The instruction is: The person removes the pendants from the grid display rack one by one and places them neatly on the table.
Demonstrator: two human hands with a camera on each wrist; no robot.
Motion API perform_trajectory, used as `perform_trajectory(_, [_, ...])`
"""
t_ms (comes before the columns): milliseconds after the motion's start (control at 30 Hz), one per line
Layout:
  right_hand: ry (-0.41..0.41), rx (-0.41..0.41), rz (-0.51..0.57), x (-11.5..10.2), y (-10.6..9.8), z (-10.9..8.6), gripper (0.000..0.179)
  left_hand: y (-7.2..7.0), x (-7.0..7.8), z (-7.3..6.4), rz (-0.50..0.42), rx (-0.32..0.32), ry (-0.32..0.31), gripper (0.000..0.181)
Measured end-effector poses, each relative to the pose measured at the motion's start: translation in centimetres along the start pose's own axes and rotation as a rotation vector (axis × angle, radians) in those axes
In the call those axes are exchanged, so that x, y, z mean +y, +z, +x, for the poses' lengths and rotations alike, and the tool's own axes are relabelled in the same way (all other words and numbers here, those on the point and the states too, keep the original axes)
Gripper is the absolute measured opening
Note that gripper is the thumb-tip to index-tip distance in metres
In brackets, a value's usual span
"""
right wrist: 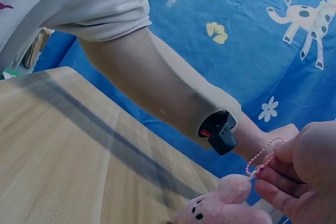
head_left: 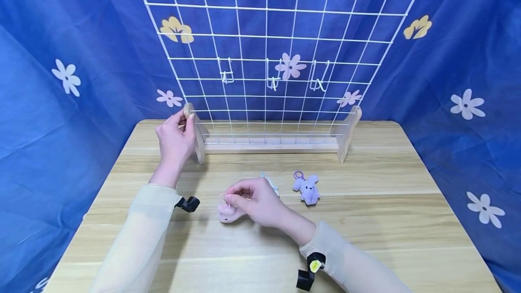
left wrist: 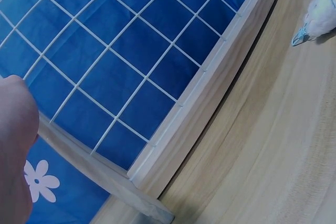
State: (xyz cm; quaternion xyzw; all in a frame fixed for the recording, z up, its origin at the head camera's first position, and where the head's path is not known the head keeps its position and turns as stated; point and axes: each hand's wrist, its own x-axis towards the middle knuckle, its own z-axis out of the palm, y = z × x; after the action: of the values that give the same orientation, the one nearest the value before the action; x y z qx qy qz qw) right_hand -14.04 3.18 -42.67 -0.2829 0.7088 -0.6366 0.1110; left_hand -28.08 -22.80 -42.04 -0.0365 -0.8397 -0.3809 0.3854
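Note:
My left hand (head_left: 176, 138) grips the top of the left wooden upright (head_left: 198, 141) of a stand holding a white wire grid (head_left: 266, 36). In the left wrist view, part of that hand (left wrist: 17, 150) shows beside the wood. Over the table, my right hand (head_left: 260, 202) pinches the pink bead chain (right wrist: 255, 160) of a pink plush keychain (head_left: 228, 214). The plush hangs at my fingertips, its dark eyes visible in the right wrist view. Behind the right hand, a pale plush keychain (left wrist: 321, 18) with a light-blue clasp is mostly hidden in the head view.
A purple plush keychain (head_left: 309, 191) with a purple ring lies right of my right hand. Three white wire hooks, a left one (head_left: 226, 77), a middle one (head_left: 273, 83) and a right one (head_left: 317, 84), hang on the grid. Blue flowered cloth (head_left: 460, 148) surrounds the wooden table (head_left: 390, 234).

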Motion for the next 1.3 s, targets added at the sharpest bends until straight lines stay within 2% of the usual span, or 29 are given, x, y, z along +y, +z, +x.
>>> perform_trajectory(267, [0.000, -0.019, 0.015, 0.0, 0.1, -0.2, 0.009, 0.1, 0.0, 0.1, 0.004, 0.001, 0.019, 0.022])
perform_trajectory(567, [0.003, -0.016, -0.007, 0.4, 0.2, 0.0, 0.009, 0.0, -0.2, 0.0, 0.022, -0.007, -0.008, 0.023])
perform_trajectory(1100, [0.026, 0.052, 0.004, 1.6, 0.4, 2.0, 0.010, -0.1, -0.1, 0.0, -0.008, -0.003, -0.024, 0.021])
perform_trajectory(1300, [0.021, 0.074, -0.010, 2.1, 0.6, 2.9, 0.010, -0.1, -0.2, 0.0, 0.014, -0.009, -0.021, 0.023])
